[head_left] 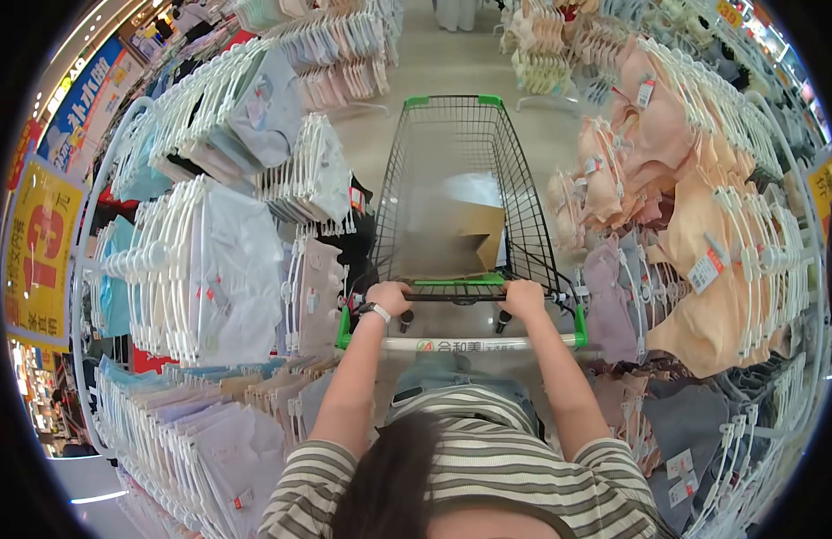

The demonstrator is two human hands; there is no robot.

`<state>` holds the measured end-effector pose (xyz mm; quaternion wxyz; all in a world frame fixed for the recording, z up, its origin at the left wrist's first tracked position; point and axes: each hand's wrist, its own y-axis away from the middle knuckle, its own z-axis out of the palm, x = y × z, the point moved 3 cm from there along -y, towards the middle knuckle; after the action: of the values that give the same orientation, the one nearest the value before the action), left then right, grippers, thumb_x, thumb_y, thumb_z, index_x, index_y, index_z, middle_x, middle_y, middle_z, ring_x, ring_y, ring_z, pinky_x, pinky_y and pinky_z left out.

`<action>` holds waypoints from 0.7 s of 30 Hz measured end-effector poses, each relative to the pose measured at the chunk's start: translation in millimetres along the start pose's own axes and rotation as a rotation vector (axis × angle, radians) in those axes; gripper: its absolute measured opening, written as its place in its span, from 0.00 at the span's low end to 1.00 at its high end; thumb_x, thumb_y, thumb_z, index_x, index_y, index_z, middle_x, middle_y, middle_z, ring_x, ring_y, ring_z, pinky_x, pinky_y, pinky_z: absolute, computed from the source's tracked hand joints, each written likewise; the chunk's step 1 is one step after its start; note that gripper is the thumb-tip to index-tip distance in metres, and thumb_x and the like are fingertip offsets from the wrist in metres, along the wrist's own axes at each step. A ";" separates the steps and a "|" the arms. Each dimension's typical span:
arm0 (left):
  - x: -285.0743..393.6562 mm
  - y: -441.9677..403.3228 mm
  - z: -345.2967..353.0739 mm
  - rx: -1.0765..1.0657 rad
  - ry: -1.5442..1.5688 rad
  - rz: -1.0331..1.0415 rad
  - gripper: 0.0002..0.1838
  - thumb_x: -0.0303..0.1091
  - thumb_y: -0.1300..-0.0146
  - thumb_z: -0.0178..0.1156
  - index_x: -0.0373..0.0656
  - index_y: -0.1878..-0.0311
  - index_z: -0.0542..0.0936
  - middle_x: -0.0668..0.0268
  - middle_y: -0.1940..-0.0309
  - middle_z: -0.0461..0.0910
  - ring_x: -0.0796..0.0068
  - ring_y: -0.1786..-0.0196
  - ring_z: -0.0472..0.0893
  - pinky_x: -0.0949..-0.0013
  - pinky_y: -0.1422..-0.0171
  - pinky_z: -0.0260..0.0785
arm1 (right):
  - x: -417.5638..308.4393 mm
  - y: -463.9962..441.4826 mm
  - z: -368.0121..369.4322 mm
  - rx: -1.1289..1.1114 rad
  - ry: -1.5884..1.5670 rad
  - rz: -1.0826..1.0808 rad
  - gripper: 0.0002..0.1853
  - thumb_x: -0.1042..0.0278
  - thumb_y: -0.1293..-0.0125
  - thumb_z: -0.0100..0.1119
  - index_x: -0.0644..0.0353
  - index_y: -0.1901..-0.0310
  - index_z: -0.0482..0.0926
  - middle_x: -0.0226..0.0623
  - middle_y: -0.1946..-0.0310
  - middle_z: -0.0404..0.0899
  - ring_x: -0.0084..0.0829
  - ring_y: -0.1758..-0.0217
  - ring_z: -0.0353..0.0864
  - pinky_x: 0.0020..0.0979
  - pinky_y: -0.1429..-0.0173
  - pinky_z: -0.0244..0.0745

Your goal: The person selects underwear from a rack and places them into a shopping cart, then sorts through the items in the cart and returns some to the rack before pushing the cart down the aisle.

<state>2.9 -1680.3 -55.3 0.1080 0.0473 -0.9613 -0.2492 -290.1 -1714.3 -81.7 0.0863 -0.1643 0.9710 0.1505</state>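
A black wire shopping cart [526, 175] with green corner pieces stands straight in front of me. My left hand [389, 298], with a watch on the wrist, is closed on the left of the cart's near rim. On the right of that rim my right hand [523, 299] is closed too. The cart's pale handle bar [393, 343] runs between the hands and my body, under the forearms. Inside the basket lies a brown cardboard piece or box [489, 235], with a whitish item [474, 187] beyond it. Part of the basket is blurred.
Racks of pale underwear [241, 260] on white hangers line the left side. Peach and beige bras [703, 296] hang close on the right. A yellow price sign [43, 256] stands at far left. The tiled aisle floor [443, 63] continues ahead, where a person's legs [454, 13] show.
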 end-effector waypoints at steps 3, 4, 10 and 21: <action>4.4 -20.3 -10.7 0.013 0.005 0.006 0.15 0.44 0.58 0.61 0.59 0.63 0.84 0.66 0.65 0.82 0.65 0.60 0.81 0.63 0.54 0.73 | 7.8 -22.6 -6.6 -0.005 -0.003 -0.025 0.14 0.51 0.56 0.64 0.50 0.71 0.81 0.37 0.75 0.80 0.37 0.68 0.81 0.36 0.63 0.75; 3.1 -29.7 -10.8 0.006 0.013 0.003 0.15 0.44 0.58 0.61 0.59 0.63 0.84 0.66 0.65 0.82 0.65 0.60 0.81 0.63 0.54 0.73 | 11.0 -31.1 -9.6 -0.012 -0.001 -0.036 0.14 0.51 0.56 0.63 0.51 0.71 0.81 0.37 0.75 0.80 0.37 0.68 0.81 0.37 0.64 0.75; 0.5 -83.8 -29.2 0.082 0.041 0.048 0.13 0.47 0.57 0.63 0.60 0.65 0.84 0.64 0.70 0.82 0.62 0.65 0.81 0.62 0.57 0.73 | 24.4 -86.9 -22.5 -0.044 0.005 -0.027 0.15 0.50 0.56 0.64 0.50 0.71 0.81 0.36 0.76 0.80 0.37 0.68 0.81 0.37 0.64 0.75; 2.5 -176.0 -75.8 0.009 0.019 0.023 0.15 0.44 0.57 0.62 0.57 0.62 0.82 0.65 0.66 0.82 0.63 0.60 0.80 0.62 0.55 0.72 | 33.0 -181.8 -64.6 -0.072 -0.011 -0.005 0.14 0.52 0.56 0.64 0.50 0.69 0.82 0.37 0.73 0.81 0.38 0.66 0.80 0.37 0.62 0.74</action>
<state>24.5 -1869.6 -76.3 0.1197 0.0391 -0.9618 -0.2431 -265.8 -1908.4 -76.1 0.0863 -0.1690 0.9641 0.1859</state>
